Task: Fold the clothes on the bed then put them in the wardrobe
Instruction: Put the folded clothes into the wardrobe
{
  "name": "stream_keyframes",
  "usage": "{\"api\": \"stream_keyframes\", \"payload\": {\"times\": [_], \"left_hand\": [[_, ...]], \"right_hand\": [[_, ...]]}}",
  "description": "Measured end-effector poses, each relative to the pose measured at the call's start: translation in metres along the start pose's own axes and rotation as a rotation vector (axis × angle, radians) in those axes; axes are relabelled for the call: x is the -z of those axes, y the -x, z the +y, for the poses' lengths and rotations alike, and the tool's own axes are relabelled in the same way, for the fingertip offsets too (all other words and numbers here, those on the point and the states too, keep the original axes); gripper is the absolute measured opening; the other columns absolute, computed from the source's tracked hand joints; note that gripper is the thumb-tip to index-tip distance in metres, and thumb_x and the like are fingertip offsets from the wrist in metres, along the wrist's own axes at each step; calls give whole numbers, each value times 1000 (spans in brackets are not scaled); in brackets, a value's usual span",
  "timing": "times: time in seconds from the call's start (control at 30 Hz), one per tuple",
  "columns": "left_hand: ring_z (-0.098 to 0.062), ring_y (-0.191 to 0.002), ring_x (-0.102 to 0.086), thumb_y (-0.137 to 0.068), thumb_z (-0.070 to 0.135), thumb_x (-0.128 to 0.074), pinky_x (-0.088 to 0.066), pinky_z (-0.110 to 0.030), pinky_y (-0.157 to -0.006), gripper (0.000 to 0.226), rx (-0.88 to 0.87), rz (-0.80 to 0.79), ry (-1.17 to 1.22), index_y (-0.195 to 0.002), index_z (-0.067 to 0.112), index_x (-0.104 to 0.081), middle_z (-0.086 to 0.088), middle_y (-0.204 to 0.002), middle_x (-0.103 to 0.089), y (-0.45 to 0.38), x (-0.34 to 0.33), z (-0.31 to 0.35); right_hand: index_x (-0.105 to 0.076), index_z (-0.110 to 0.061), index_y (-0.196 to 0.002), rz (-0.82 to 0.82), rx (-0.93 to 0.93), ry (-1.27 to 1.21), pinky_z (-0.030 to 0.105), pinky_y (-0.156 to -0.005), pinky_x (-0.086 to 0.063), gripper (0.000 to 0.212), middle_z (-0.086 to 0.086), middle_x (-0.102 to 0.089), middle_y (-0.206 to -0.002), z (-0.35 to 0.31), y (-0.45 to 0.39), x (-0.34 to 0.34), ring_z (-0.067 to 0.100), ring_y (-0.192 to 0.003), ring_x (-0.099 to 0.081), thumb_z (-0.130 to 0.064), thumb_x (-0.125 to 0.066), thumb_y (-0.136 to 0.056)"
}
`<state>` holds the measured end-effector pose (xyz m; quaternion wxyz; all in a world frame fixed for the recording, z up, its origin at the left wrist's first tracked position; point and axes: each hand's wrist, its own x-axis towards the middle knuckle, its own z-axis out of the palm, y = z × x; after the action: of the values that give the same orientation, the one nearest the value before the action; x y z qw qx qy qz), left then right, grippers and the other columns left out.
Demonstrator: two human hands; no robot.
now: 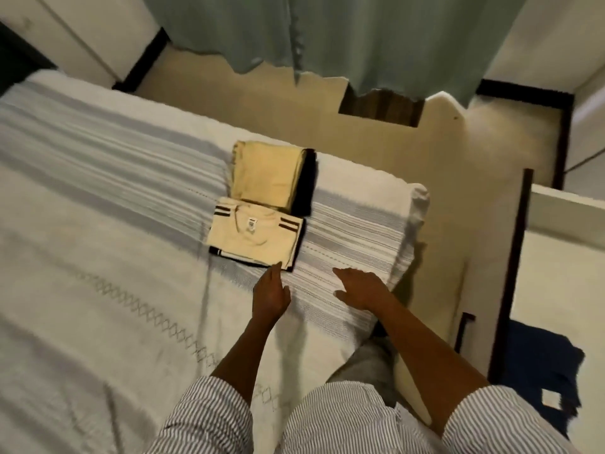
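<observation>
On striped bedspread (98, 165), folded clothes (255, 237), curtain (360, 44)

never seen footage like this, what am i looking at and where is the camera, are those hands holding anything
There is no machine here. One wide-angle camera sits on a person's head and looks down, so you see their own arms in striped sleeves. Below is a bed with a white, blue-striped bedspread. On it lie folded clothes: a cream shirt with dark shoulder stripes, and behind it a folded yellow garment on top of something black. The left hand reaches toward the near edge of the shirt, fingers straight. The right hand is spread flat over the bedspread. Neither hand holds anything. A pale green curtain hangs beyond the bed.
</observation>
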<state>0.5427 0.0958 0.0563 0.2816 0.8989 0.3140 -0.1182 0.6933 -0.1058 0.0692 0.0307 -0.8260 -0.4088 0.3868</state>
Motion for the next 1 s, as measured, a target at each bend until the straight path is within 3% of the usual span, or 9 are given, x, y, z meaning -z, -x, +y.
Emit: {"api": "stream_keyframes", "payload": {"times": [0.1,0.33,0.47,0.57,0.6,0.7,0.83,0.93,1.0], "left_hand": [[-34,-127,-51,-84,16,-66,-46,-46,-101,66,62,32,-38,-145,6,-41,-15,-144,-49,-10,7,-35],[-40,-121,-53,-79,16,-60,-50,-51,-93,67,154,78,-47,-142,2,-41,-21,-140,-50,-43,-2,-115],[-38,-125,-53,-85,27,-44,-49,-50,-97,61,161,179,5,-139,-1,-44,-22,-138,-52,-50,-8,-127],[-38,-127,-51,-84,24,-46,-47,-50,-100,61,168,236,32,-140,-2,-44,-21,-140,-51,-55,-22,-139],[-37,-127,-50,-84,22,-48,-47,-50,-100,61,178,244,47,-140,-1,-43,-20,-140,-51,-55,-24,-138],[-36,-125,-52,-85,23,-45,-49,-49,-98,59,183,250,68,-140,0,-43,-19,-139,-52,-58,-32,-144],[-35,-125,-53,-86,23,-47,-49,-48,-98,59,177,247,49,-140,1,-42,-18,-139,-52,-63,-40,-155],[-34,-122,-54,-84,11,-61,-49,-46,-97,59,191,245,52,-139,0,-44,-17,-135,-54,-61,-35,-153],[-34,-121,-54,-84,10,-62,-49,-46,-97,58,188,257,49,-139,0,-44,-16,-135,-54,-60,-25,-150]], "right_hand": [[-13,-15,-158,-25,56,52,43,-114,-32,71,8,-24,-163,-31,-39,2,26,-147,-29,-45,-44,-102],[-9,-10,-158,-8,172,159,48,-117,-25,75,11,-16,-165,-107,-163,-16,29,-150,-20,-40,-49,-100],[-1,-13,-159,35,62,227,61,-118,-6,93,14,1,-166,-120,-217,-44,43,-151,-2,-47,-58,-94],[8,-7,-157,-21,-67,244,67,-115,-8,115,22,16,-162,-124,-253,-68,56,-145,6,-53,-69,-85],[6,-5,-157,-22,-110,265,67,-114,-14,114,25,12,-162,-124,-258,-75,59,-144,0,-51,-70,-85],[-29,-3,-153,62,-193,320,65,-100,-41,90,28,-24,-157,-131,-272,-92,62,-133,-33,-35,-75,-82],[-40,0,-147,73,-123,389,63,-86,-51,78,31,-36,-151,-124,-288,-94,65,-122,-43,-21,-75,-81],[-55,0,-138,36,-55,444,57,-74,-57,76,31,-55,-135,-116,-286,-77,59,-106,-60,-28,-82,-72],[-54,-7,-139,31,18,486,48,-73,-58,75,25,-57,-136,-110,-283,-50,47,-100,-67,-36,-79,-75]]}}
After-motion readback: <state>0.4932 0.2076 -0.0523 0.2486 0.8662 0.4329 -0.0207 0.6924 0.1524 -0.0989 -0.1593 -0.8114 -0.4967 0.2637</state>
